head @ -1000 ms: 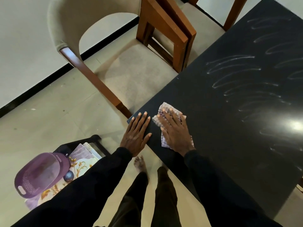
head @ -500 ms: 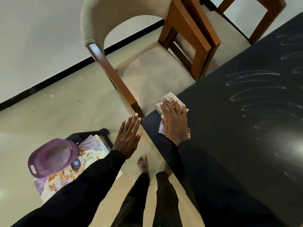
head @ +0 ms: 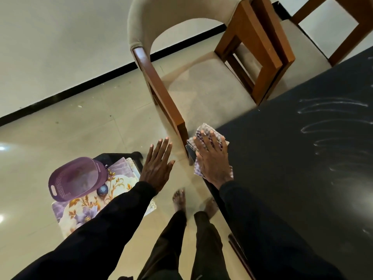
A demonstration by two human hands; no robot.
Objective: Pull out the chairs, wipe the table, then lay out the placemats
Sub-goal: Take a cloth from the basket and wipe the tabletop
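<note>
Pressing flat, right hand point(head: 214, 160) pins the checked cloth point(head: 205, 134) on the dark table's point(head: 292, 158) near corner. Left hand point(head: 157, 164) hangs open over the floor, fingers spread, holding nothing. Placemats point(head: 84, 211) sit on a low stand at left (purple basket point(head: 74, 178) on top). Chair point(head: 181, 77) stands pulled out.

checked cloth point(head: 203, 136) lies flat on the dark surface point(head: 292, 158) at its near corner. beige chair point(head: 201, 87) with wooden legs stands pulled out beside that corner. floral placemats point(head: 84, 211) are stacked on the floor.
</note>
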